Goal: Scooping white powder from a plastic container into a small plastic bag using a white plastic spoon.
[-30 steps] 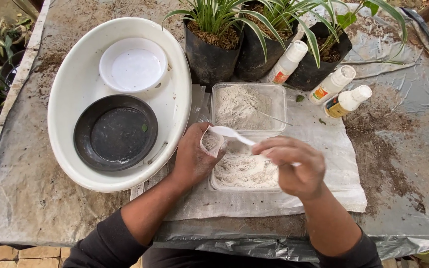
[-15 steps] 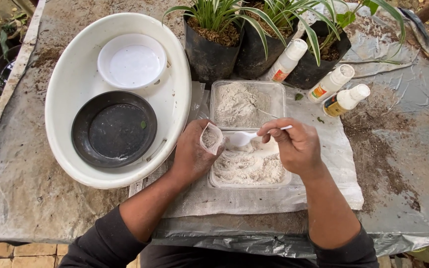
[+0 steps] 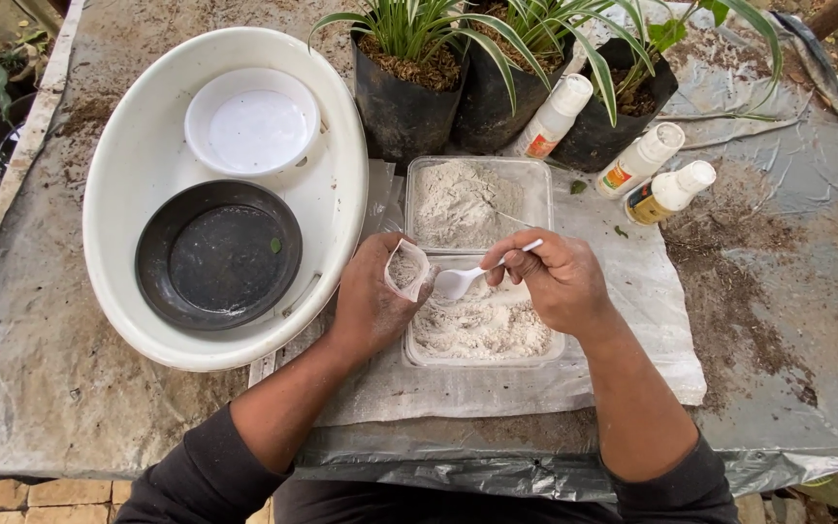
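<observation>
The fingers (image 3: 526, 264) of my right hand (image 3: 557, 283) pinch the handle of a white plastic spoon (image 3: 472, 277), its bowl tipped toward the small clear pouch (image 3: 406, 269) that my left hand (image 3: 372, 296) grips, curled tightly round it, mouth held open. Both hover over the near clear tray of pale powder (image 3: 482, 325), which sits on a white cloth (image 3: 632, 320) near the middle of the worktop (image 3: 70, 388); a second tray of the same powder (image 3: 472, 199) lies just beyond it, toward the far edge. I judge the step in hand to be spooning powder into the pouch: the spoon sits right at its lip. The next move, as I read it, calls for a steady tilt of the spoon with the pouch's mouth kept wide, so nothing spills back. To the left stands a white oval basin (image 3: 138, 146) holding a black saucer (image 3: 218, 254) and a white saucer (image 3: 252, 121). Along the far edge stand potted plants in black bags (image 3: 404, 102) and three small white squeeze bottles (image 3: 642, 160).
</observation>
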